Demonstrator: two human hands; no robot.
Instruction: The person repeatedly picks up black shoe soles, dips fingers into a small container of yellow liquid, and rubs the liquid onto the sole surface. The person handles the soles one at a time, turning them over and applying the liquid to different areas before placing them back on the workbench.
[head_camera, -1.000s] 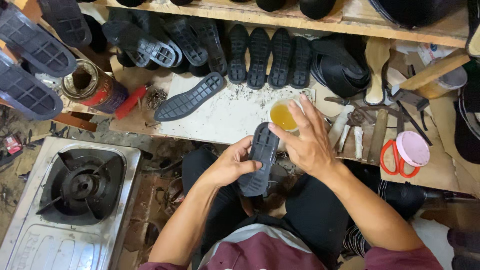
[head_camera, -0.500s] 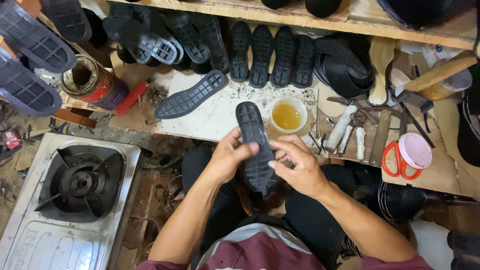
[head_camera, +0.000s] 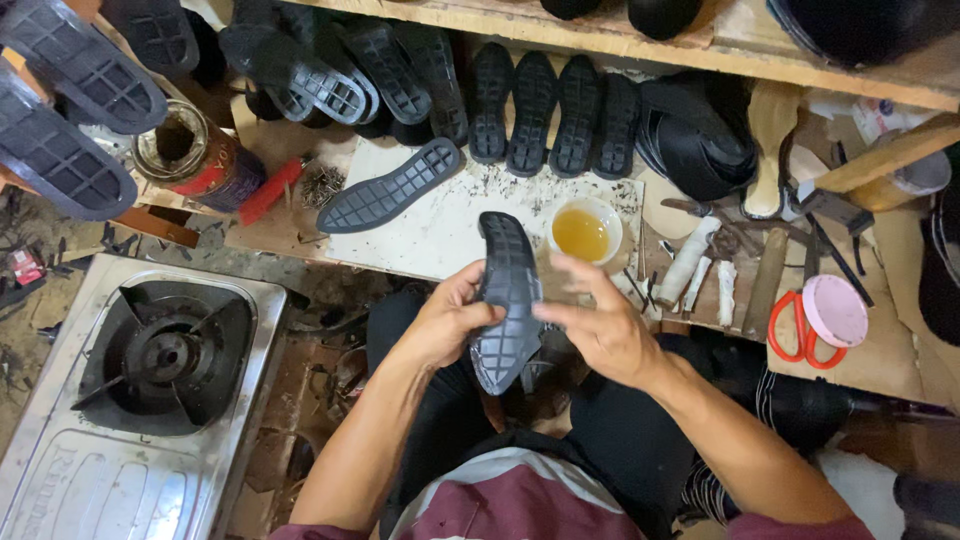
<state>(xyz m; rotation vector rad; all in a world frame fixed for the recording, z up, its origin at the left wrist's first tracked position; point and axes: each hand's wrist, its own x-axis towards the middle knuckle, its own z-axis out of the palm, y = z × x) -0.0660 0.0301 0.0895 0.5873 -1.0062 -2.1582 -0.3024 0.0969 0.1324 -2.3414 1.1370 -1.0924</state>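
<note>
Seen from above, a seated person holds a black shoe sole (head_camera: 505, 300) over their lap, at the centre of the frame. Its long axis runs nearly up and down the picture, leaning a little, with the tread facing the camera and the wider end toward the body.

Left hand (head_camera: 447, 325) closes around the sole's left edge near its middle, thumb lying across the tread; this is a firm grasp on the sole. Right hand (head_camera: 605, 330) sits just to the right, fingers spread and released, fingertips touching or almost touching the sole's right edge; which of the two is hard to tell. So the sole lies left of the right hand, and the left hand carries its weight.

Beyond the hands, toward the top of the frame, a bench (head_camera: 430, 235) carries a white sheet. On it, just above the held sole, stands a small bowl (head_camera: 582, 232) of yellow liquid, nearer the right hand. A second sole (head_camera: 390, 187) lies tilted at upper centre-left. More soles stand in a row (head_camera: 545, 105) along the back. Red scissors (head_camera: 800, 330) and a pink lid (head_camera: 834, 310) lie at right. A gas stove (head_camera: 150, 380) fills the lower left, with an open tin (head_camera: 195, 155) above it.
</note>
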